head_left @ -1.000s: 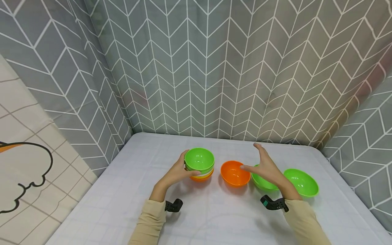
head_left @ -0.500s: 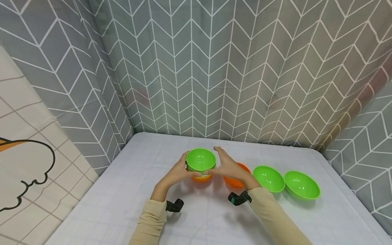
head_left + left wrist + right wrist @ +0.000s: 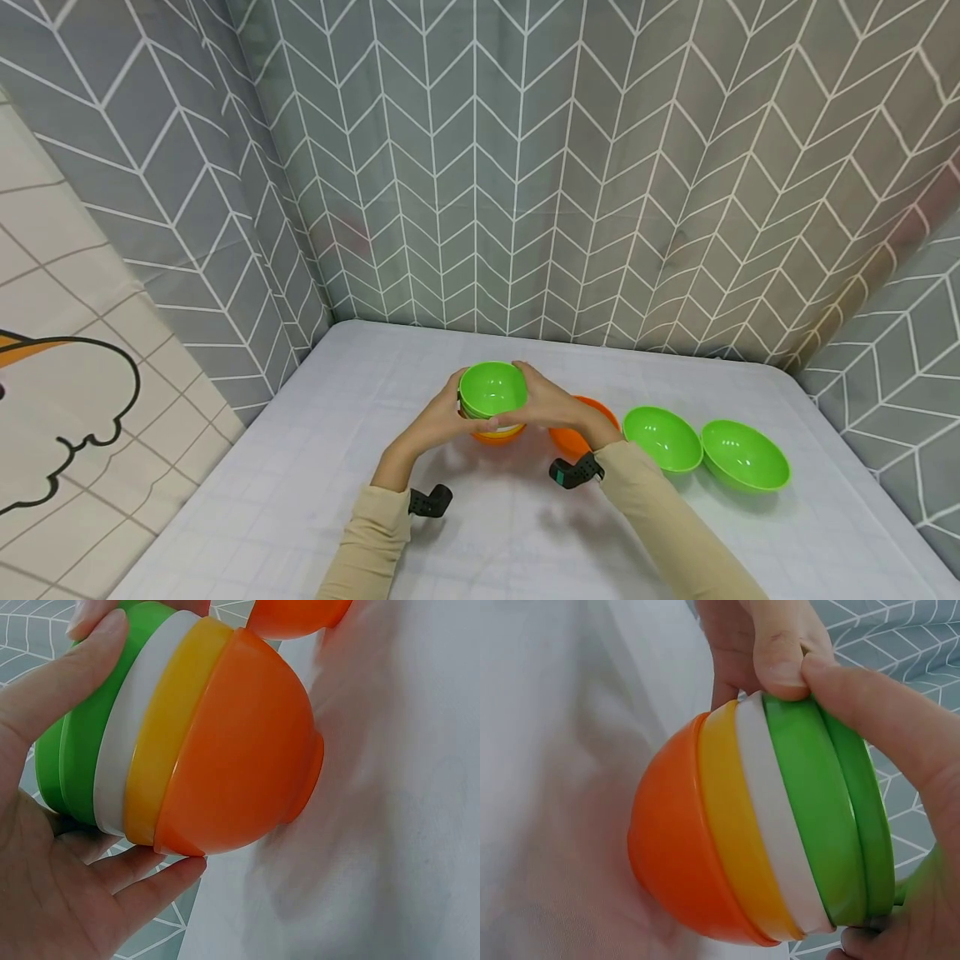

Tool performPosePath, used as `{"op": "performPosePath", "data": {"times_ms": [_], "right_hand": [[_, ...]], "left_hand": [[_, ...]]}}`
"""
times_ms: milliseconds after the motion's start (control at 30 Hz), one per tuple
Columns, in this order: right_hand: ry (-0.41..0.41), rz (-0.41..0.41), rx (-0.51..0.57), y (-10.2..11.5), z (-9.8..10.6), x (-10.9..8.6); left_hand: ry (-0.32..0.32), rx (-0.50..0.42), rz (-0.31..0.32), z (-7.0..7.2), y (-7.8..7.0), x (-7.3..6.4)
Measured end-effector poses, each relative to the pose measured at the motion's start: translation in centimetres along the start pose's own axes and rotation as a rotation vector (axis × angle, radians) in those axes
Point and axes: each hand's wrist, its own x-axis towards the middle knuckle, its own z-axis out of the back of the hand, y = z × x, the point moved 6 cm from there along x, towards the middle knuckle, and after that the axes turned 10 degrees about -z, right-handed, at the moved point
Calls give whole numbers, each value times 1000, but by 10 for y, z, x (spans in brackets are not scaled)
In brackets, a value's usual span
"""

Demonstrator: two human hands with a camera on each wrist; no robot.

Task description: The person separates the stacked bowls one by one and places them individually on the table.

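Observation:
A nested stack of bowls stands between both hands: an orange bowl (image 3: 240, 750) lowest, then a yellow bowl (image 3: 172, 735), a white bowl (image 3: 120, 750) and two green bowls (image 3: 810, 795) on top. My left hand (image 3: 437, 417) grips the stack from the left, thumb across the green side and fingertips reaching the orange bowl. From the right, my right hand (image 3: 551, 404) holds the upper green bowl (image 3: 492, 385) near its rim, with its thumb tip beside the left thumb. The right fingers on the far side are partly hidden.
Right of the stack sits another orange bowl (image 3: 600, 408), partly covered by the right hand and wrist. Two separate green bowls (image 3: 663, 437) stand side by side farther right on the white-covered table (image 3: 300, 500). A patterned grey curtain (image 3: 525, 167) hangs behind the table.
My right hand has come left from above the separate bowls to the stack and closed on its upper green part. The left hand has kept its grip on the stack.

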Motion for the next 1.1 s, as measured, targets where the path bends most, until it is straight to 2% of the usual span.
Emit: {"op": "performPosePath", "data": {"times_ms": [167,333,567,833,1100], "right_hand": [[-5,1,44,1,1,0],[-36,-36,20,-1,2,0],[-46,-23,20,-2,2,1],[-82,-49,20,2,2,-2],[-134,-63,-26,3,2,-3]], "left_hand": [[8,4,2,0,1,0],[8,2,0,0,1,0],[-3,-5,-12,1,0,0],[-4,16,-9,2,-1,0],[-4,4,-6,2,-1,-1]]}}
